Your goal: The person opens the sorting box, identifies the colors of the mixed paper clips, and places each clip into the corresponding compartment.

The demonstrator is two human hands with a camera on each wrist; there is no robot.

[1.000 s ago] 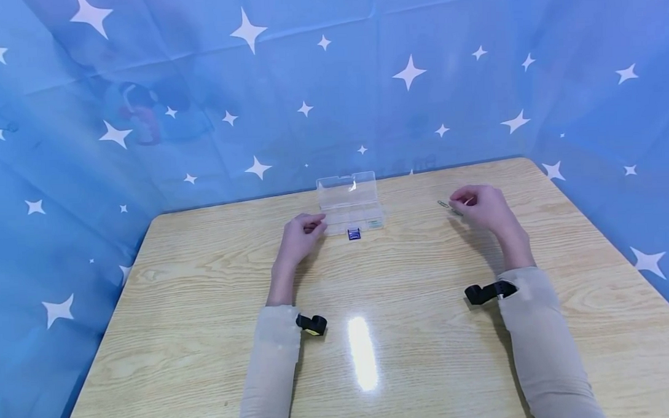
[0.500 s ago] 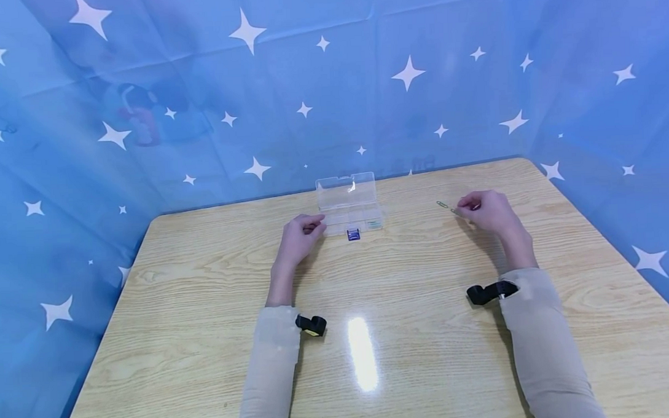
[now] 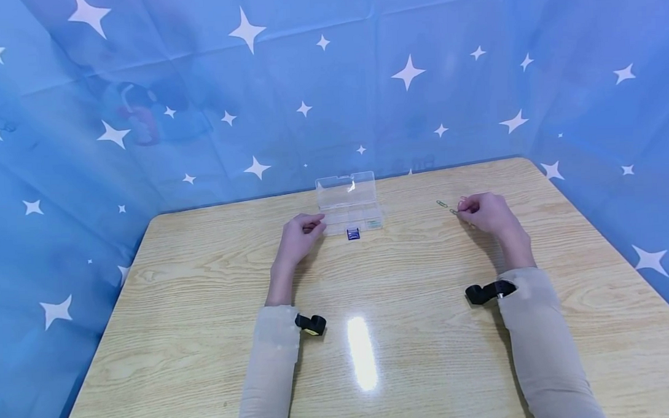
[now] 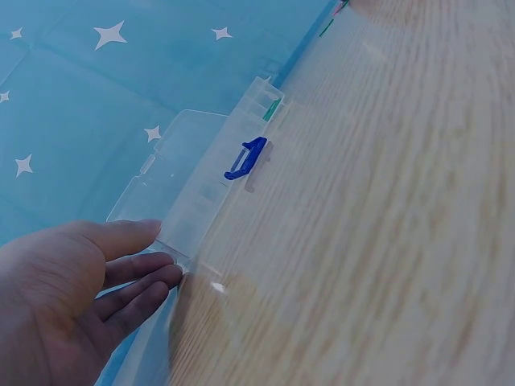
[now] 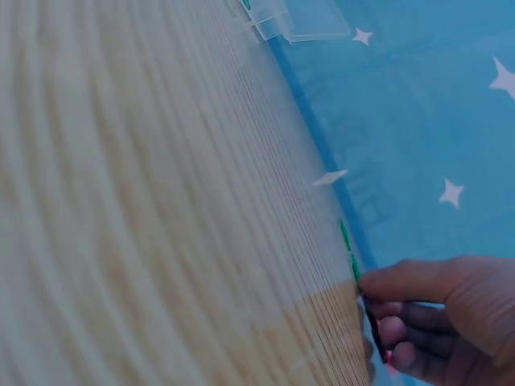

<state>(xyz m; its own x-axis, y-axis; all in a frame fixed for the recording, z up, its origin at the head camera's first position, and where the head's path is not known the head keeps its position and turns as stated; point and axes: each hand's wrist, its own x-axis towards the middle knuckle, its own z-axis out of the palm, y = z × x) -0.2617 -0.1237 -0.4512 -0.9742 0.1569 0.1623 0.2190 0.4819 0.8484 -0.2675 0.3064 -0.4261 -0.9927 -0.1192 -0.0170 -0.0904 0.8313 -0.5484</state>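
Contents of the clear compartment box are too small to identify in the head view; only a green trace shows in one cell. In the left wrist view the left hand is cut off by the frame edge. In the right wrist view the right hand is likewise cut off; the green paper clips at its fingertips are blurred, count uncertain.

Clear compartment box, lid raised, at table's far centre; green paper clips lying flat to its right.
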